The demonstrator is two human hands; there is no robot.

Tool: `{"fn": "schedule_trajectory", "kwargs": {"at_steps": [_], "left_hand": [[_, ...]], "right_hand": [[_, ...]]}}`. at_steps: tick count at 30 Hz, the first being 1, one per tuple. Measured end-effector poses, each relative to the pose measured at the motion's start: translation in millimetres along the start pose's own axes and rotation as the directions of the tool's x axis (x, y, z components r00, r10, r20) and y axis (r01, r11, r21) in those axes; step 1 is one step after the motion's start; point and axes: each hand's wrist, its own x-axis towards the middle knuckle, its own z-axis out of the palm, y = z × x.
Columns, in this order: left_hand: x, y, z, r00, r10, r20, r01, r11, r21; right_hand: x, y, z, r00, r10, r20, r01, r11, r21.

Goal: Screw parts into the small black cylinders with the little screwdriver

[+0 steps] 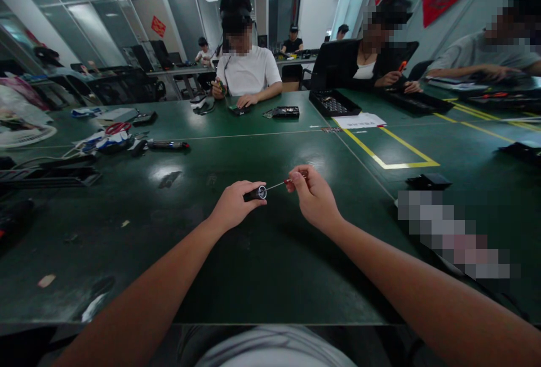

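Note:
In the middle of the green table, my left hand [233, 204] is closed around a small black flashlight-like cylinder [256, 193]. Its pale ringed end faces right. My right hand [315, 195] grips the red handle of a screwdriver [289, 181] between thumb and fingers. The thin metal shaft slants left and down to the ringed end of the cylinder. Whether the tip touches the rim or goes inside, I cannot tell. Most of the cylinder is hidden by my left fingers.
A pen-like tool [168, 145] and red-handled scissors [117, 128] lie at the left among cables. Yellow tape [409, 164] marks the table at the right, near a small black part [428, 181]. Co-workers sit across the table, one with a black tray [333, 102] nearby.

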Motion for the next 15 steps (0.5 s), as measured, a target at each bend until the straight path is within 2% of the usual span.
{"fn": "schedule_trajectory", "kwargs": {"at_steps": [3,7,11,15], "left_hand": [[0.4,0.2,-0.3,1.0,0.003,0.012,-0.004,1.0,0.011],[0.1,-1.0,0.0,1.0,-0.025,0.003,0.025,1.0,-0.013],[-0.5,-2.4,0.5,0.999,-0.044,-0.003,0.044,0.998,-0.033],[-0.6,-1.9,0.9,0.999,-0.039,0.01,0.039,0.999,-0.028]], "right_hand": [[0.0,-1.7,-1.9,0.999,-0.031,0.005,0.032,0.996,-0.087],[0.6,-5.5,-6.5,0.994,-0.092,-0.052,0.08,0.977,-0.2],[0.7,-7.1,-9.6,0.99,-0.104,-0.099,0.082,0.975,-0.205],[-0.6,-5.8,-7.9,0.993,-0.117,-0.029,0.111,0.98,-0.164]]}}
